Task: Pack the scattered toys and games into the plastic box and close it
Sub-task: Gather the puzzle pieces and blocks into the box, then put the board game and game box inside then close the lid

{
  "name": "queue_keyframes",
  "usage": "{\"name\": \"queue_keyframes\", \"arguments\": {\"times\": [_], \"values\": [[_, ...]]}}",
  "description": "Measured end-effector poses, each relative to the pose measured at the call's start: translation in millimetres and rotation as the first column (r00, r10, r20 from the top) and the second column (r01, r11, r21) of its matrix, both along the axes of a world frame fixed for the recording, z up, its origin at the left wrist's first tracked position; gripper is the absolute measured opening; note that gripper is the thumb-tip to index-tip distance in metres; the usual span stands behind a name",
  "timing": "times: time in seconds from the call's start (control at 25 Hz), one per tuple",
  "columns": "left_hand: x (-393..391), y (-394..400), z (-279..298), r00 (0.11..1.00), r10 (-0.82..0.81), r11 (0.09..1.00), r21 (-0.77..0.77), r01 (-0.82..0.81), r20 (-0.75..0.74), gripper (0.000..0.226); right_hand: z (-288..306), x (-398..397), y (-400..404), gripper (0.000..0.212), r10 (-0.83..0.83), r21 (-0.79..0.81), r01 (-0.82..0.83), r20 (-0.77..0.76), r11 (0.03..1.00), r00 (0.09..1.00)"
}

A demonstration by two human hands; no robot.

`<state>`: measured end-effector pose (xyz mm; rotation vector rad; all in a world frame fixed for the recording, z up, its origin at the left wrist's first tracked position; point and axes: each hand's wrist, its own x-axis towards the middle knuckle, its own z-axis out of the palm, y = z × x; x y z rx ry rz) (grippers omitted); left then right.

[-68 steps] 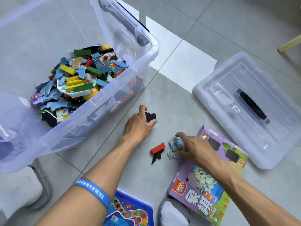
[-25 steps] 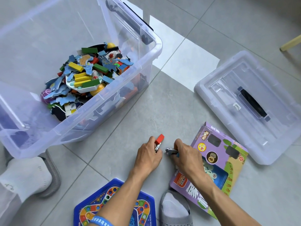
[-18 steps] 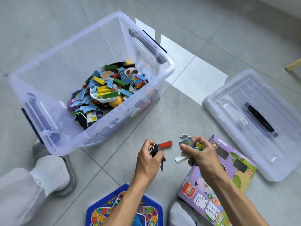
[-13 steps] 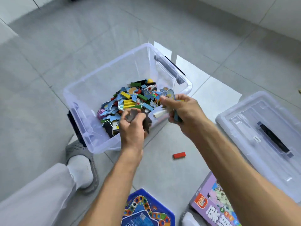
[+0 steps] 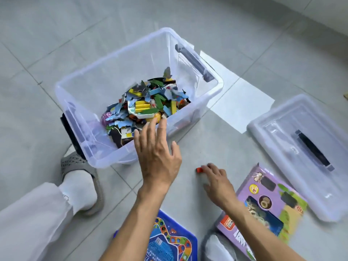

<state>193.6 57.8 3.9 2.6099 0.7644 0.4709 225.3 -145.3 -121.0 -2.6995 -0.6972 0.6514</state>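
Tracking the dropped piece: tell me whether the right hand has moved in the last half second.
Yes. The right hand dropped from the plastic box to the red block on the floor.

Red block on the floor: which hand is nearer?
Right. The right hand has its fingertips at the red block, seemingly touching it. The left hand is spread open by the plastic box, well left of it.

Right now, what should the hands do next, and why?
Probably pinch the red block with the right hand and drop it in the box. The fingers already touch it on the floor, and it looks like the last small loose piece in view. The left hand is open and empty by the box. The lid is still off, so closing comes later.
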Motion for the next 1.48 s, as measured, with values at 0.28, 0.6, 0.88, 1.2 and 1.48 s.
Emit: {"name": "queue_keyframes", "arguments": {"times": [0.28, 0.6, 0.88, 1.2, 1.48], "values": [[-4.1, 21.9, -9.3, 0.989, -0.019, 0.979, 0.197, 0.048, -0.147, 0.064, 57.4, 17.1, 49.0, 0.009, -0.395, 0.567, 0.366, -0.076, 0.739, 0.916], [-64.6, 25.9, 15.8, 0.992, 0.037, 0.997, -0.068, -0.029, 0.121, 0.053, 204.6, 77.3, 148.3, 0.029, -0.174, 0.584, 0.068, 0.127, 0.809, 0.977], [-268.8, -33.0, -69.5, 0.374, 0.43, 0.257, -0.286, -0.923, -0.822, 0.062, 53.2, -119.2, 19.7, 0.04, 0.116, -0.07, -0.169, -0.477, 0.983, 0.871], [-309.9, -20.7, -111.5, 0.409, 0.369, 0.449, -0.225, -0.865, -0.835, 0.076, 11.6, -132.9, 0.3, 0.044, -0.121, -0.203, -0.014, -0.638, 0.979, 0.76], [-325.2, -32.1, -124.0, 0.503, 0.436, 0.445, -0.307, -0.841, -0.747, 0.07, 13.2, -147.4, -3.5, 0.041, -0.027, -0.122, -0.06, -0.61, 0.991, 0.792]]}}
